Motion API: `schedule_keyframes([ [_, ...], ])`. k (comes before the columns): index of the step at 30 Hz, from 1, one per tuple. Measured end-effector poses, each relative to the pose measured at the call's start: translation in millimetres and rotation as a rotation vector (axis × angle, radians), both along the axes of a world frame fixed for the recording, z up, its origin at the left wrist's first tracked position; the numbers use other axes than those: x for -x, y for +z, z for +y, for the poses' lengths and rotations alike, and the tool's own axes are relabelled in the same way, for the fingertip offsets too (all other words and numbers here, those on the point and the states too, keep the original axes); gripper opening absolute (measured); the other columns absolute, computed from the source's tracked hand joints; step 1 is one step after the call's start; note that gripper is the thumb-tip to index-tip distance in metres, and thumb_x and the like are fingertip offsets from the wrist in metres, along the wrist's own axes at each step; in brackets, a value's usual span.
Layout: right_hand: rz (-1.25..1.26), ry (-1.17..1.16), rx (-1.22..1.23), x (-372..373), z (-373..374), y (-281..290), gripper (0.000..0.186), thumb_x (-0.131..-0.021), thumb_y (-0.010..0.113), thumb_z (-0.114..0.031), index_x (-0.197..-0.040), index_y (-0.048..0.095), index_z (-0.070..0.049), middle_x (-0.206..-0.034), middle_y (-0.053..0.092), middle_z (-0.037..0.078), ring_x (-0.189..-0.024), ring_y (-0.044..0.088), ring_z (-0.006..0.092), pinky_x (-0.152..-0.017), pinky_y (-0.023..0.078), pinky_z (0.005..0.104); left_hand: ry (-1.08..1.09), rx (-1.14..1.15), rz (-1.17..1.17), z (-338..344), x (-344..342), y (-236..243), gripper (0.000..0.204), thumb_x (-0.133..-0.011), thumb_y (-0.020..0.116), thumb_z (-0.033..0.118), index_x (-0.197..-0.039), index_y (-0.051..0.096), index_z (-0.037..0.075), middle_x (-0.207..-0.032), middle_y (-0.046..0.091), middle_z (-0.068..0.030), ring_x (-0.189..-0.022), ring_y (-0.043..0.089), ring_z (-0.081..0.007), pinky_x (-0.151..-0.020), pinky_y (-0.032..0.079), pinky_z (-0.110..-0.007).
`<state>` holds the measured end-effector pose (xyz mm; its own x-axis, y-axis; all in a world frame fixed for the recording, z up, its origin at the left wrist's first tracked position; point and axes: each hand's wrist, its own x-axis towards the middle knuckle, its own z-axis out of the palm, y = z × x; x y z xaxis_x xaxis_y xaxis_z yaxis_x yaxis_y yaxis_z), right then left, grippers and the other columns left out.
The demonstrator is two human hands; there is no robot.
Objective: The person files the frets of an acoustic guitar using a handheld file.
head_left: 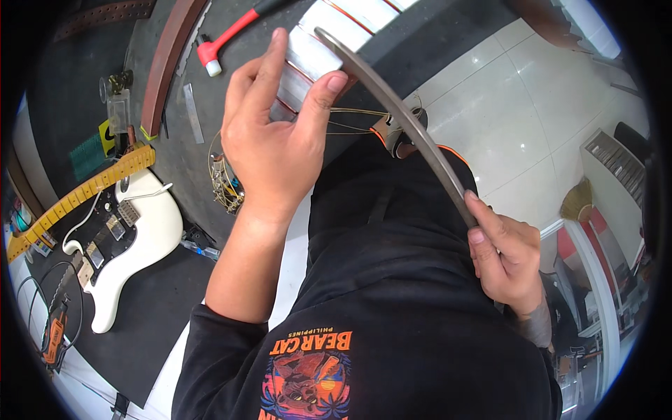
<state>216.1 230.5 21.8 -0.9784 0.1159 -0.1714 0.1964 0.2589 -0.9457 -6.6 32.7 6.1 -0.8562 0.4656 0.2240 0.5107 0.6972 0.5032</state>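
My right hand (505,252) is closed on the lower end of a long grey metal bar (402,117), which slants up and left across the view. Its upper tip lies over or against a silver-covered strip (313,54) crossed by thin copper-coloured lines; whether they touch, I cannot tell. My left hand (273,143) rests at that strip with fingers apart, thumb near its right edge and index finger extended upward. A red hammer (224,43) with a white face lies on the dark worktop (178,42), left of the strip.
A white guitar body (150,238), yellow fretted neck (84,196), orange tool (54,332) and tangled wired parts (225,185) sit to my left. A brown curved board (163,73) lies farther back. Right and below are tiled floor (518,105) and a straw broom (575,199).
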Motion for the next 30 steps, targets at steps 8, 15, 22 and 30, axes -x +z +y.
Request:
schedule_keyframes([
  [8,-0.063,0.018,-0.101,-9.7,-4.4,11.4,0.048,-0.088,0.067,0.008,-0.135,0.065,0.001,-0.075,0.069,0.015,-0.055,0.063,0.0219,-0.055,0.051,0.0303,-0.024,-0.04,0.009,-1.5,2.4,-2.2,0.057,-0.085,0.086,0.029,-0.134,0.068,0.005,-0.107,0.07,-0.0124,-0.094,0.067,-0.0206,-0.086,0.052,-0.031],
  [15,-0.016,-0.005,-0.111,70.4,-17.4,11.6,0.046,-0.094,0.063,0.004,-0.14,0.062,-0.001,-0.07,0.062,0.01,-0.057,0.06,0.0174,-0.057,0.047,0.0276,-0.006,-0.052,0.028,-0.3,2.1,-2.2,0.056,-0.083,0.087,0.024,-0.133,0.069,0.005,-0.109,0.072,-0.0136,-0.096,0.07,-0.0219,-0.085,0.054,-0.032],
  [22,0.089,-0.024,-0.121,152.5,-30.3,0.6,0.039,-0.102,0.06,-0.008,-0.141,0.062,-0.007,-0.062,0.055,0.003,-0.055,0.051,0.005,-0.053,0.043,0.0247,0.025,-0.103,0.085,-1.0,4.6,-11.3,0.059,-0.074,0.088,0.039,-0.124,0.074,0.01,-0.108,0.073,-0.0058,-0.089,0.071,-0.0236,-0.074,0.052,-0.035],
  [30,0.003,0.126,-0.307,21.1,-2.6,16.1,0.052,-0.086,0.069,0.011,-0.137,0.061,0.006,-0.078,0.07,0.019,-0.061,0.068,0.0274,-0.061,0.055,0.0305,0.004,-0.052,0.006,-1.3,2.3,1.5,0.056,-0.078,0.088,0.025,-0.127,0.072,0.004,-0.111,0.073,-0.0129,-0.095,0.071,-0.0271,-0.084,0.056,-0.034],
])
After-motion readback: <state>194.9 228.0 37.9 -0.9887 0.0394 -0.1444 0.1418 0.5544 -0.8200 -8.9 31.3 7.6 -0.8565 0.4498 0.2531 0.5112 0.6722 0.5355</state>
